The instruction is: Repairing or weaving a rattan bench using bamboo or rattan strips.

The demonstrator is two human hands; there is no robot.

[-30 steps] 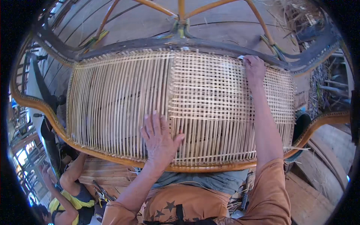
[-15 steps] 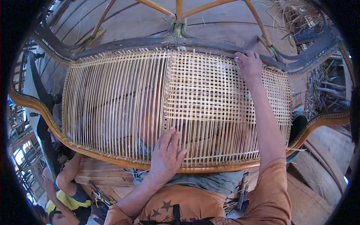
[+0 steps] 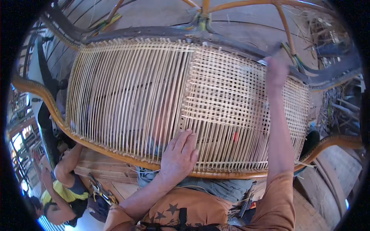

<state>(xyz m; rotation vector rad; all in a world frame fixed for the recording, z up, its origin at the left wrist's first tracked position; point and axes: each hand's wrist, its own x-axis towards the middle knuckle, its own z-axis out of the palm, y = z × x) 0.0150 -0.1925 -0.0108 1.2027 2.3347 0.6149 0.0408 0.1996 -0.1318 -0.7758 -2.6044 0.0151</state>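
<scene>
A wooden seat frame (image 3: pixel 127 164) with a curved, varnished front rail lies before me. Pale cane strands (image 3: pixel 127 92) run front to back across its left half. The right half carries a woven cane grid (image 3: pixel 227 81), with only lengthwise strands at its front. My left hand (image 3: pixel 178 156) rests open on the front rail, its fingers lying over the strands near the middle divider. My right hand (image 3: pixel 276 73) is closed and blurred at the far rail on the right; a small whitish thing shows by its fingers, too smeared to name.
Small pegs (image 3: pixel 167 40) line the far rail. A person in a yellow top (image 3: pixel 65 196) sits at lower left, near pliers (image 3: pixel 101 190). Loose cane fibres (image 3: pixel 320 23) are heaped at far right. A dark green bucket (image 3: pixel 311 142) stands under the frame's right end.
The view has shifted, so the frame appears tilted and further right. My right hand has become blurred with motion at the far rail. My left hand stays near the divider by the front rail.
</scene>
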